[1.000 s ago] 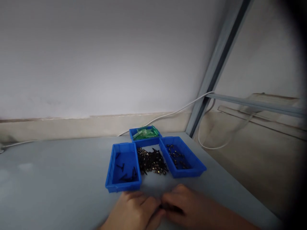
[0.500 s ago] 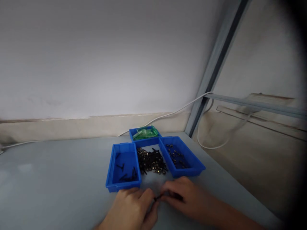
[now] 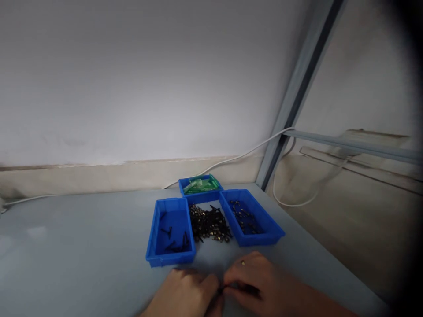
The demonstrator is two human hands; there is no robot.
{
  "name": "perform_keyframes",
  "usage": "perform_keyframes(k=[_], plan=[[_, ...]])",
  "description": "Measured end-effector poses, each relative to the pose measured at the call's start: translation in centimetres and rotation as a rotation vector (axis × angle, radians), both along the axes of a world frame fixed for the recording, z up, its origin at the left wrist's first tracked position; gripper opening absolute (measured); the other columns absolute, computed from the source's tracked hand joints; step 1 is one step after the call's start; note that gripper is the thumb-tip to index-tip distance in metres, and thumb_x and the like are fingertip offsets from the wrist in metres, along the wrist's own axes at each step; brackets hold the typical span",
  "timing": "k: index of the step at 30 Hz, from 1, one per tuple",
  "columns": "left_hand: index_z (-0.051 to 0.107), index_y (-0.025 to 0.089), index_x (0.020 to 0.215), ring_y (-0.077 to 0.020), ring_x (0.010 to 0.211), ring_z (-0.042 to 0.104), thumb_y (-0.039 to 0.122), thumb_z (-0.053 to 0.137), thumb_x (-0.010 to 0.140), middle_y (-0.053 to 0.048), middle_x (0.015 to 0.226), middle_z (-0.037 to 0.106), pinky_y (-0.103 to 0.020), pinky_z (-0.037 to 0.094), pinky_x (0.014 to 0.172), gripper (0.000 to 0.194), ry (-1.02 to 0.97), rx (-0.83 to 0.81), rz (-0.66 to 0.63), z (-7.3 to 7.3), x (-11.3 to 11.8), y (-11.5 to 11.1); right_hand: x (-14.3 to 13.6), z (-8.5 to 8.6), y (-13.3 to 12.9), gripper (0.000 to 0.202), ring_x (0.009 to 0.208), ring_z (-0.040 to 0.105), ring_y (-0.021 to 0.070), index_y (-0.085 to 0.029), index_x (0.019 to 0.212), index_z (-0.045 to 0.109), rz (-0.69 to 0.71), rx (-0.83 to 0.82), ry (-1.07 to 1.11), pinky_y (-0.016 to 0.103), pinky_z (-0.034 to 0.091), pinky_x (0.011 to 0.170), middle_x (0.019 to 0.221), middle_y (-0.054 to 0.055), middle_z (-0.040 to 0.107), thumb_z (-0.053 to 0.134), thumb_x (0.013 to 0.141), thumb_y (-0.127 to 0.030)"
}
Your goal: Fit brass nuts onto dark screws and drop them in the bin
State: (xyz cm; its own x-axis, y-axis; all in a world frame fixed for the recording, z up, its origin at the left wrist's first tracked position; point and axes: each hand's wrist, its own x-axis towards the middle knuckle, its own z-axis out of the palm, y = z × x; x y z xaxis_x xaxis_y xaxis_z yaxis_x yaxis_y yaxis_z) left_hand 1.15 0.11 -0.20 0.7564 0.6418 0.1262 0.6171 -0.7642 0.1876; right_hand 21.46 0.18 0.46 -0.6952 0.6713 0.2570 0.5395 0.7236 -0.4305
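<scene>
At the front edge of the view my left hand [image 3: 187, 293] and my right hand [image 3: 253, 279] meet, fingertips almost touching. Both are closed in a pinch on a small, thin black piece [image 3: 222, 289], mostly covered by the fingers; its exact kind cannot be made out. A small brass-coloured spot shows on my right hand's fingers. Just beyond lies a heap of small black and brass-coloured parts [image 3: 209, 223] on the grey table. Several black, screw-like pieces [image 3: 180, 244] lie in the left blue tray [image 3: 170, 258].
The right blue tray [image 3: 261, 239] holds several small brass-coloured parts [image 3: 244, 215]. Behind the heap, another blue tray [image 3: 205, 198] contains green and clear pieces [image 3: 201, 183]. A white cable [image 3: 231, 159] runs along the wall to a metal post [image 3: 280, 127] at the right.
Both hands have moved slightly down and right, nearer each other, and less of the black piece between them shows. The trays and heap look the same.
</scene>
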Motion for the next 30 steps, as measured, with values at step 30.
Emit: perform_keyframes(k=[30], plan=[[0.058, 0.019, 0.082, -0.0151, 0.062, 0.057, 0.025, 0.037, 0.101, 0.002, 0.069, 0.059, -0.025, 0.044, 0.054, 0.029, -0.432, 0.217, -0.144, 0.4, -0.9, 0.0, -0.8, 0.2, 0.2, 0.025, 0.063, 0.066, 0.0170, -0.020, 0.072, 0.069, -0.011, -0.159, -0.141, 0.024, 0.045, 0.060, 0.070, 0.001, 0.073, 0.052, 0.090, -0.025]])
